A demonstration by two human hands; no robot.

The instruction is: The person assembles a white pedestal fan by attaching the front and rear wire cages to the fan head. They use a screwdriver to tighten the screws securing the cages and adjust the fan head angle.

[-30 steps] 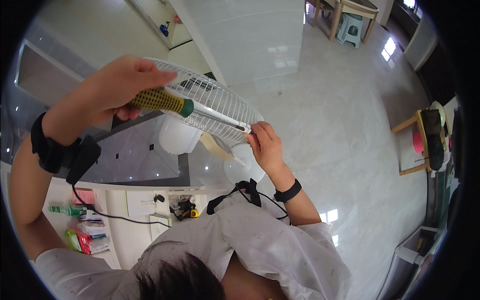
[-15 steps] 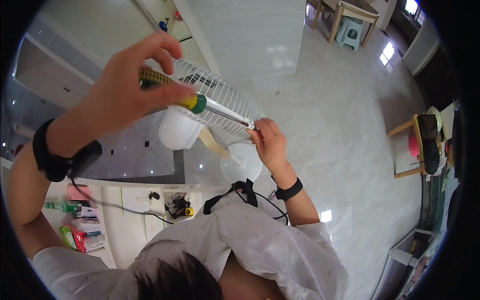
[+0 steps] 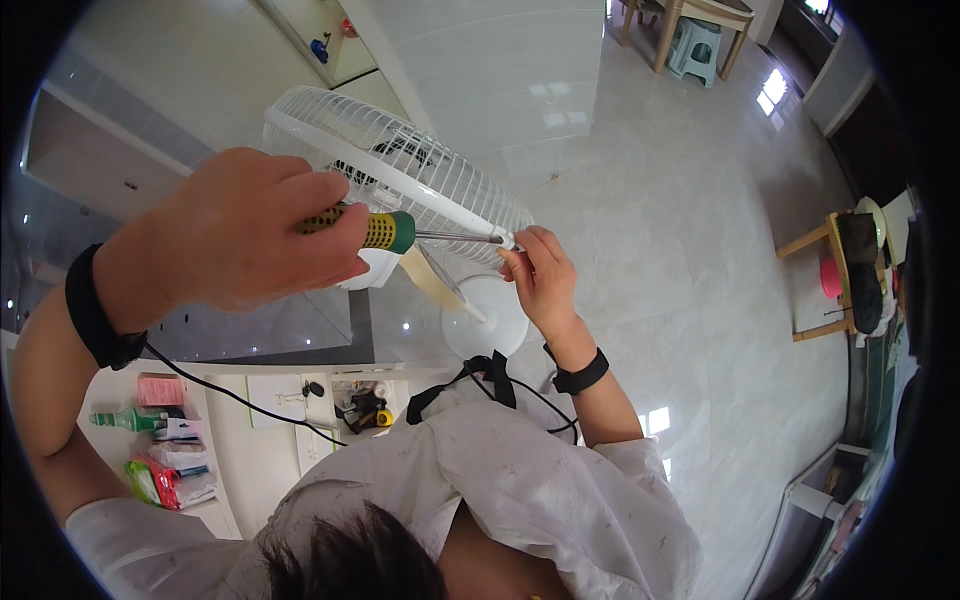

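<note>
My left hand is closed round the yellow-and-green handle of a screwdriver. Its metal shaft points right, and the tip meets the rim of a white standing fan's guard. At that same spot, the fingers of my right hand pinch the rim; any small part between them is hidden. The fan's wire guard is tilted, with dark parts showing behind the wires. Below it, a pale pole runs down to the round white base on the floor. My left hand partly covers the white motor housing.
A white shelf unit at the lower left holds a green bottle, packets and a yellow tape measure. A black cable hangs by my left arm. At the far right stand a wooden rack, and a pale stool under a table.
My left hand has come down, and its fingers have closed round the screwdriver handle from a looser, raised hold. More of the fan guard shows. My right hand stays at the rim.
</note>
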